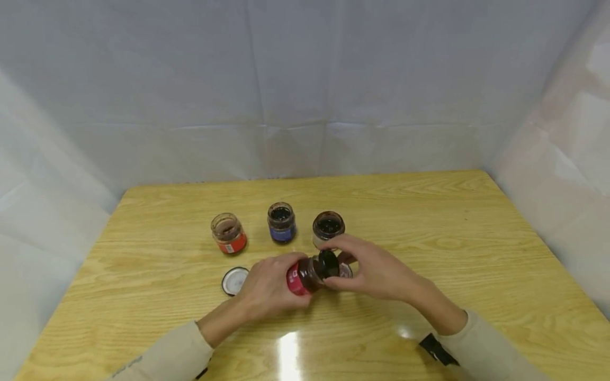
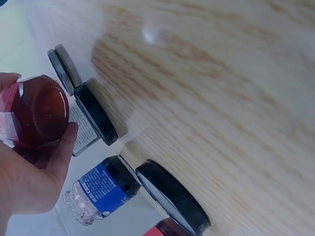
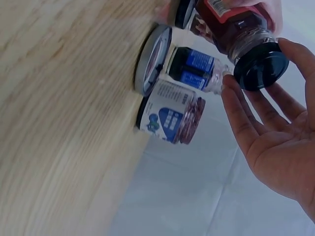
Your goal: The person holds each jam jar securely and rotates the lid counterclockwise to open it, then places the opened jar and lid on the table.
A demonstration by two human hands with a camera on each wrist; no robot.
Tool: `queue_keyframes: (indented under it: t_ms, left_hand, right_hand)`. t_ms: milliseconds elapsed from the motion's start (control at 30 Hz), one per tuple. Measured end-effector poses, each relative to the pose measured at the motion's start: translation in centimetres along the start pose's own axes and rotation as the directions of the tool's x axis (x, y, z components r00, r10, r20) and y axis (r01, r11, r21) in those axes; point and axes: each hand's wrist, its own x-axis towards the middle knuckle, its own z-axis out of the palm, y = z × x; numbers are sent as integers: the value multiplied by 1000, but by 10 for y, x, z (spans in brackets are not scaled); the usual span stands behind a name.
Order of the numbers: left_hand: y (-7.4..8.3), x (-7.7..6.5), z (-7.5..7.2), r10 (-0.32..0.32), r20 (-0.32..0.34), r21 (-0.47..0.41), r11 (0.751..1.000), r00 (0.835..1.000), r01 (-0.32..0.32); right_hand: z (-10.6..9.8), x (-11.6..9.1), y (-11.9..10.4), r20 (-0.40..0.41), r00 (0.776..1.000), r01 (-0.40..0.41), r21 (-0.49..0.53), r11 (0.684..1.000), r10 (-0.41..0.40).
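Observation:
My left hand grips a jam jar with a pink-red label, above the table. The jar is tilted, its capped end pointing right. Its dark lid sits at the mouth, and my right hand pinches the rim between thumb and fingers. The right wrist view shows the lid's top and the thumb and fingertips at its edge. In the left wrist view the jar's base faces the camera. Whether the lid is screwed tight I cannot tell.
Behind my hands stand three lidless jars: one orange-red-labelled, one blue-labelled, one pale-labelled. A loose lid lies inside-up by my left hand. Another lid shows partly behind my right fingers. Pale sheeting borders the wooden table.

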Motion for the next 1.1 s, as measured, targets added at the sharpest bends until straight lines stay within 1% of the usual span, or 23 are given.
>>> queue_keyframes:
  t_ms: [100,300,467,600,767,1000,1100]
  left_hand:
    - [1,1,0,-10,-9,-4,1000,1000,10]
    - [2,3,0,-20,-27,-20,1000,999,19]
    - [5,5,0,-53,-38,-41,998,998,51]
    - [8,9,0,-67,-48,-59,996,997,64]
    - [12,15,1,-58,-70,-84,995,996,52]
    - [18,23,3,-60,-74,-140,989,995,49]
    - [21,27,4,-47,-88,-158,987,995,33]
  right_hand:
    - [-4,-3,1,-16,1000,-15,3,1000,15]
    - [-11,-10,6,-59,998,-22,-49,999,19]
    - [-18,-16,11,-79,996,-37,-61,997,32]
    - [-22,-21,18,-95,995,-47,-65,997,41]
    - [-27,-28,28,-108,992,-63,-54,997,57]
    - [-33,-39,37,-116,988,-105,-35,994,100]
    - [-34,-42,39,-122,986,-115,-34,993,111]
